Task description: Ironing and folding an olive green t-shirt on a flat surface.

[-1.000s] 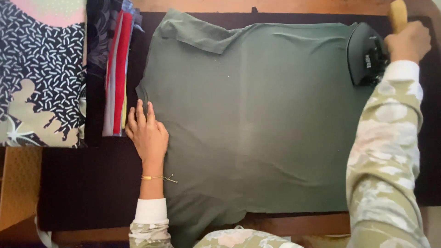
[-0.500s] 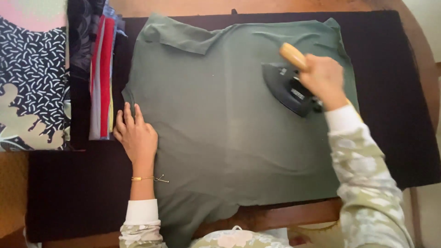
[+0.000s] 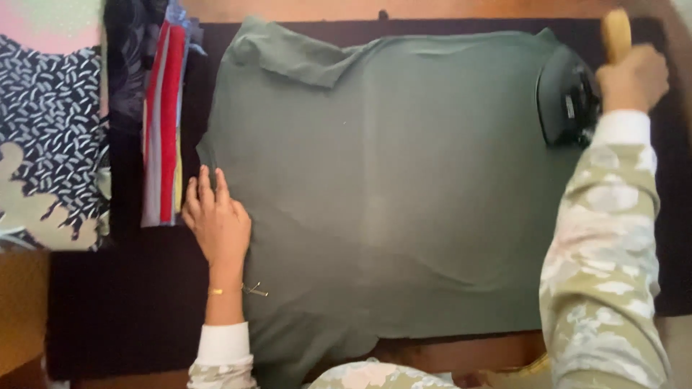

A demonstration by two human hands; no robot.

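A grey-green shirt (image 3: 404, 194) lies spread flat on a dark padded cloth (image 3: 108, 310) over the table. The right hand (image 3: 633, 78) is closed around the pale wooden handle (image 3: 616, 32) of a black iron (image 3: 566, 104), which sits on the shirt's far right edge. The left hand (image 3: 216, 220) lies open and flat, fingers together, pressing the shirt's left edge near a stack of folded clothes (image 3: 162, 122) and a patterned black-and-white fabric (image 3: 50, 122).

The iron looks partly off the garment, though the view there is blurred; resting in one spot, it could scorch the shirt or the dark cloth beneath. The folded collar (image 3: 299, 61) at the far left could get pressed into a crease. If the iron travels left, the flat left hand lies in its path and risks a burn. The shirt's near hem hangs over the table edge and could drag the fabric askew.
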